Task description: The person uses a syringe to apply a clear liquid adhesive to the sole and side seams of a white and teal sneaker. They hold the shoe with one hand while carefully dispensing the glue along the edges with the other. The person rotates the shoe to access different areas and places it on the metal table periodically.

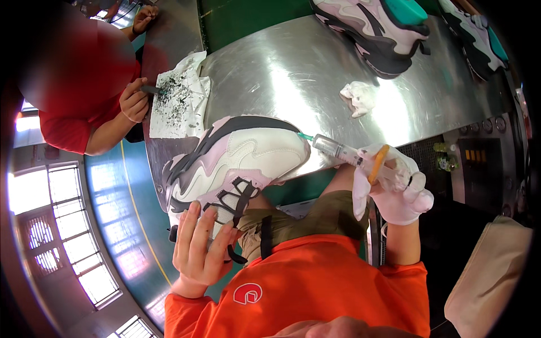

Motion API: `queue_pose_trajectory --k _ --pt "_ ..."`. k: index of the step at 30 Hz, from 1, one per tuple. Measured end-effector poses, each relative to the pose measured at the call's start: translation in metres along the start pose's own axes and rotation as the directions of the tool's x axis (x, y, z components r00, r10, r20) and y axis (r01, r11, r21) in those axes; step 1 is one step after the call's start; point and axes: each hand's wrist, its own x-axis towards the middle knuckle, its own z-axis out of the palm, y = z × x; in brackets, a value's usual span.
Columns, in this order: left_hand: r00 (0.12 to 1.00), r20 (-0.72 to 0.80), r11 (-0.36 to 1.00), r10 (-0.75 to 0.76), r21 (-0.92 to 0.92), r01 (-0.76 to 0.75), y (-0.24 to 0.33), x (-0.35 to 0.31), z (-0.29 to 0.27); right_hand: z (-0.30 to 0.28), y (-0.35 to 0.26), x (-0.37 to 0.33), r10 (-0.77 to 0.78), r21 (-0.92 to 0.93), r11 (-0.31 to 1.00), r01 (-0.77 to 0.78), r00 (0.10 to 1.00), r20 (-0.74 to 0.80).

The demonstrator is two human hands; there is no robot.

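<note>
A white, lilac and dark grey sneaker [242,152] lies tilted at the near edge of the metal table, its toe to the right. My bare left hand [202,248] is closed on its heel and collar end, beside the black laces. In my white-gloved right hand [397,186] is a clear syringe [344,152] with an orange-yellow finger flange. Its green tip [305,136] meets the sneaker's toe near the sole edge; whether it touches is hard to tell.
A crumpled white cloth [358,98] lies on the metal table [253,73]. Two more sneakers [377,34] with teal inserts stand at the far right. At left, a co-worker's hand [134,100] holds a dark tool over a black-smudged white cloth [183,104]. A control panel [479,160] stands at right.
</note>
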Motion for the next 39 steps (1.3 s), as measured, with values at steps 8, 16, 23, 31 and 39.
queue_pose_trajectory --k 8,16,23,31,39 --pt "0.999 -0.037 1.0 0.019 0.013 -0.019 0.005 -0.006 0.006 0.023 0.005 -0.015 -0.03 -0.087 0.996 0.016 0.987 -0.161" --pt "0.995 -0.094 0.999 0.047 0.032 -0.044 0.004 -0.01 0.015 0.037 0.011 -0.021 -0.062 -0.005 0.998 0.062 0.978 -0.201" --pt "0.994 -0.096 0.999 0.052 0.021 -0.05 0.001 -0.004 0.011 0.065 0.002 -0.016 -0.021 -0.182 0.983 -0.035 0.955 -0.297" --pt "0.998 0.066 0.972 0.003 -0.233 0.012 -0.02 0.044 -0.027 0.086 -0.007 -0.025 0.029 -0.253 0.962 -0.105 0.957 -0.29" --pt "0.959 0.26 0.883 -0.116 -0.415 0.219 -0.053 0.086 -0.032 0.021 0.041 -0.008 -0.345 -0.345 0.818 0.461 0.872 0.348"
